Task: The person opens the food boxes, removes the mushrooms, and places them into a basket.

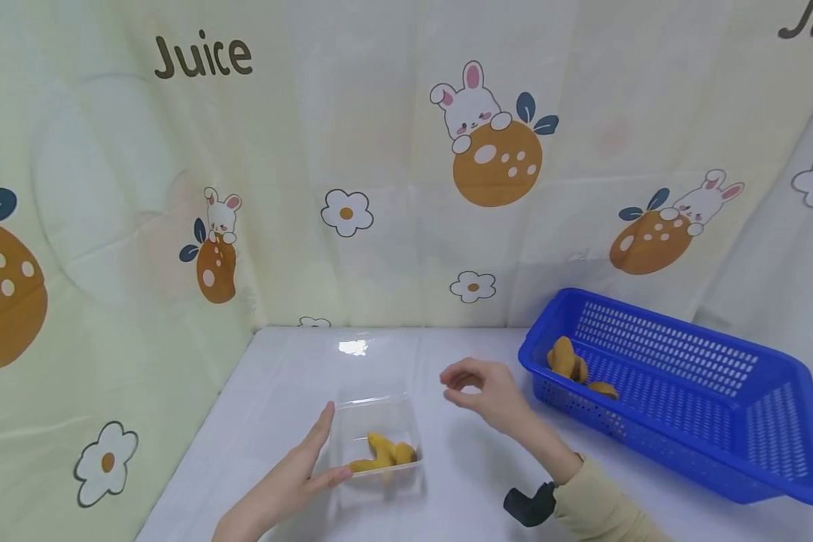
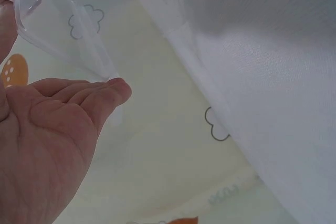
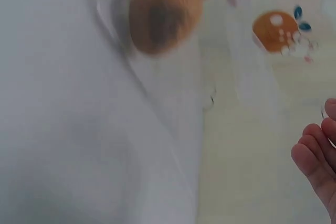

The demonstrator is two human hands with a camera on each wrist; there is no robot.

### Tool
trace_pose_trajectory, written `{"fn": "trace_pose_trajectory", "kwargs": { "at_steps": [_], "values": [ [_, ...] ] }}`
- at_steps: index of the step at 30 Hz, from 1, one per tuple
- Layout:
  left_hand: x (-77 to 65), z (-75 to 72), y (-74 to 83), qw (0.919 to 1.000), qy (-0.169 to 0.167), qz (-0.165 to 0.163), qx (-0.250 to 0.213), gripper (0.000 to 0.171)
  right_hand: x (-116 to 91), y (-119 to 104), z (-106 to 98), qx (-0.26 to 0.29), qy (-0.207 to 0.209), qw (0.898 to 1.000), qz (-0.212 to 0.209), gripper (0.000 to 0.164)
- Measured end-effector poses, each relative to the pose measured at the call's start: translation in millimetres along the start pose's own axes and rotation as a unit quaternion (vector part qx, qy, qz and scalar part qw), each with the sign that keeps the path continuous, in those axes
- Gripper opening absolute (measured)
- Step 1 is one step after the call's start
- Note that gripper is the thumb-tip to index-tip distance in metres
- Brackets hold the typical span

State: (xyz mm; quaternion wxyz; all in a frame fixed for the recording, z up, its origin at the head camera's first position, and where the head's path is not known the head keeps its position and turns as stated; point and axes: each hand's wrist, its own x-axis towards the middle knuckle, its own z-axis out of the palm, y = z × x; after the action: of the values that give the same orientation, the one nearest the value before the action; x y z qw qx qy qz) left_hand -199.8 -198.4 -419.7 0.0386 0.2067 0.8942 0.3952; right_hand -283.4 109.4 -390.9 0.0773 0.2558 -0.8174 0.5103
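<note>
A clear plastic box (image 1: 378, 418) stands on the white table, with several knobbly yellow-brown pieces (image 1: 382, 452) like ginger root along its near side. My left hand (image 1: 296, 473) holds the box by its left side, thumb over the near rim and fingers along the outer wall. The left wrist view shows those fingers (image 2: 92, 98) against the clear plastic. To the right of the box, my right hand (image 1: 488, 391) is raised over the table with nothing in it, fingers loosely bent and the thumb apart from them.
A blue perforated basket (image 1: 677, 384) stands at the right, with a few similar brown pieces (image 1: 564, 358) in its left end. A patterned curtain (image 1: 393, 248) hangs behind and to the left. A black device (image 1: 530, 506) sits at the right wrist.
</note>
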Motion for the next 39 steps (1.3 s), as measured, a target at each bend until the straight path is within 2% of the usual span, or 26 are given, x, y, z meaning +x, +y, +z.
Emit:
{"fn": "trace_pose_trajectory", "kwargs": {
  "at_steps": [4,9,14,18,23,29,36,39],
  "values": [
    [-0.2,0.7,-0.3,1.0,-0.001,-0.006,-0.005,0.092,2.2,-10.7,28.2,0.024,-0.072,0.997,-0.026,0.022],
    [-0.3,0.6,0.2,0.9999,0.004,-0.008,-0.006,0.091,4.0,-15.9,52.7,0.028,-0.165,0.985,-0.049,0.023],
    [1.6,0.4,2.0,0.9999,0.01,-0.003,0.0,0.09,6.8,-15.7,60.9,-0.011,-0.242,0.968,-0.059,0.023],
    [2.1,-0.2,2.8,0.9999,0.01,-0.001,0.001,0.09,10.4,-17.6,61.4,-0.052,-0.286,0.954,-0.075,0.023],
    [1.2,-0.1,2.3,1.0,0.005,-0.006,0.001,0.091,13.3,-21.6,62.7,-0.091,-0.313,0.942,-0.079,0.023],
    [0.0,0.5,1.7,0.9999,-0.002,-0.007,-0.008,0.091,14.6,-24.9,65.8,-0.144,-0.321,0.933,-0.072,0.022],
    [0.6,0.6,2.0,0.9999,0.006,-0.008,-0.005,0.091,16.9,-29.1,73.1,-0.252,-0.342,0.902,-0.07,0.027],
    [0.5,0.4,2.2,0.9999,0.006,-0.008,-0.008,0.091,18.8,-28.1,75.3,-0.266,-0.345,0.897,-0.071,0.028]
  ]
}}
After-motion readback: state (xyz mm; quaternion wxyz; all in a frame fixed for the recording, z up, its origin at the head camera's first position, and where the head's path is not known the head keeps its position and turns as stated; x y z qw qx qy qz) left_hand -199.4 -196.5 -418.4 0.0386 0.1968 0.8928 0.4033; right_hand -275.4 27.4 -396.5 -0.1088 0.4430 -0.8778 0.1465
